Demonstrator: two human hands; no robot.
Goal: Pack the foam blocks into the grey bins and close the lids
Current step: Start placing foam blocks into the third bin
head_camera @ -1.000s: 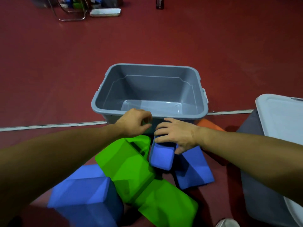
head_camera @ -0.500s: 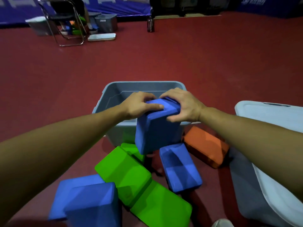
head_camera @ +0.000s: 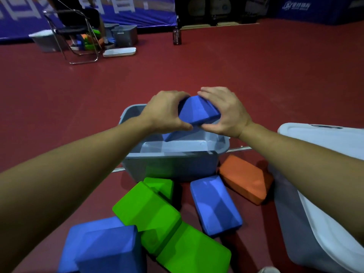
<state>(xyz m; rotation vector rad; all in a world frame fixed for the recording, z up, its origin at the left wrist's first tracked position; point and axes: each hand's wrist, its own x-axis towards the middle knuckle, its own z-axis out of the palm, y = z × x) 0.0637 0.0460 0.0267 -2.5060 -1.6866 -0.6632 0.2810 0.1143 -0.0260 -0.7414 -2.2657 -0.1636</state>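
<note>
1. Both hands hold one blue block (head_camera: pixel 198 113) over the open grey bin (head_camera: pixel 173 164), tilted, its lower end dipping inside the bin's walls.
2. Left hand (head_camera: pixel 165 112): grip clamped on the block's left side, fingers curled over the top edge, thumb underneath on the near side.
3. Right hand (head_camera: pixel 226 112): grip clamped on the right side, palm down, fingers spread over the far top corner.
4. Both forearms reach out level from the near side, wrists slightly bent down.
5. Judgement: lower the block flat against a bin wall or corner, not in the middle, so later blocks stack tight and the lid can shut.
6. Judgement: foam is light and squashy; a gentle hold suffices.
7. Still on the floor (head_camera: pixel 256 85) near the bin: green blocks (head_camera: pixel 147 209), further blue blocks (head_camera: pixel 215 203) and an orange block (head_camera: pixel 246 178). A second bin with its lid (head_camera: pixel 315 138) on sits at right.
</note>
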